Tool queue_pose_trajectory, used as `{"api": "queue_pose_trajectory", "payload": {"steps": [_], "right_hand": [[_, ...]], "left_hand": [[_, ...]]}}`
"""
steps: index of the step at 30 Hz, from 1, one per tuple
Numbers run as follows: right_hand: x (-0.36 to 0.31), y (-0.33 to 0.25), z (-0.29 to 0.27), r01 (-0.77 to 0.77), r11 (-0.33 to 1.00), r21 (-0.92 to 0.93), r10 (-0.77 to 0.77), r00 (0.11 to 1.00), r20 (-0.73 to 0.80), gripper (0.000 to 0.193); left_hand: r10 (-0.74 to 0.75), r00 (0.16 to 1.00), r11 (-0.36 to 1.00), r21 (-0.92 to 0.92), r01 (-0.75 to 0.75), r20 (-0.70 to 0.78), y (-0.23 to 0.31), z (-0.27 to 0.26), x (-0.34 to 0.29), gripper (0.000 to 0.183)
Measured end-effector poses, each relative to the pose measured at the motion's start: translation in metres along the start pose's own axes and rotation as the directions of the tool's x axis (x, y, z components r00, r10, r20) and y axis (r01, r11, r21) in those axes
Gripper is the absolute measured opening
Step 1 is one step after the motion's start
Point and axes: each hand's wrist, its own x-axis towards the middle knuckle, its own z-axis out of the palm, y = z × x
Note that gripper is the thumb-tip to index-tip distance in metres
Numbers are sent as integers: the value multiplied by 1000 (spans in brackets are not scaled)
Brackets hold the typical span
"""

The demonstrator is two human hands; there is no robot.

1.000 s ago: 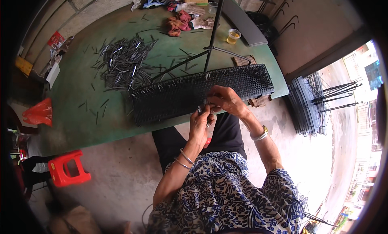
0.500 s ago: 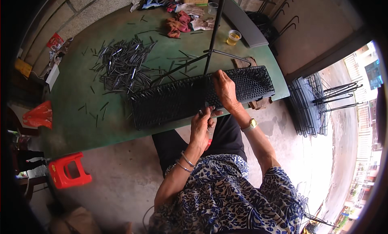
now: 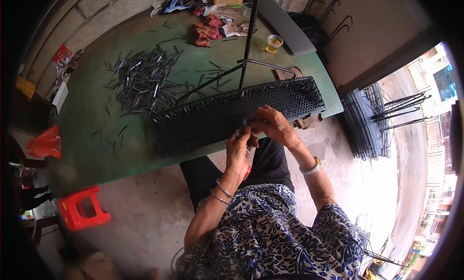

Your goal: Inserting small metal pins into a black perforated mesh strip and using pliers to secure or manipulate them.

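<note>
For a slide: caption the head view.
Left hand and right hand close together by a black perforated panel, dark strips heaped on green table.

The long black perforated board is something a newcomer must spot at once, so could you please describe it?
Start with the big green table. Along its near edge, partly hidden by the right hand, lies the long black perforated board. Unlike the loose dark strips heaped beyond its left end, it is one broad piece dotted with small holes.

Tray (image 3: 193, 126) at near edge of tabletop (image 3: 92, 154); strip pile (image 3: 145, 82) behind-left of it; gloves (image 3: 236, 28) farther back; cup (image 3: 273, 44) right of gloves, behind tray; stool (image 3: 71, 213) on floor (image 3: 145, 202), lower left.
</note>
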Motion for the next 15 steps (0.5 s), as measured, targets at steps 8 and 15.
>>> {"api": "queue_pose_trajectory", "payload": {"steps": [8,15], "right_hand": [[35,17,-2,-73,981,-180,-52,794,-606,10],[50,46,19,-62,961,-269,-96,837,-539,12]], "left_hand": [[-142,988,988,-76,137,-62,6,4,0,17],[-142,990,980,-139,144,18,3,4,2,11]]}}
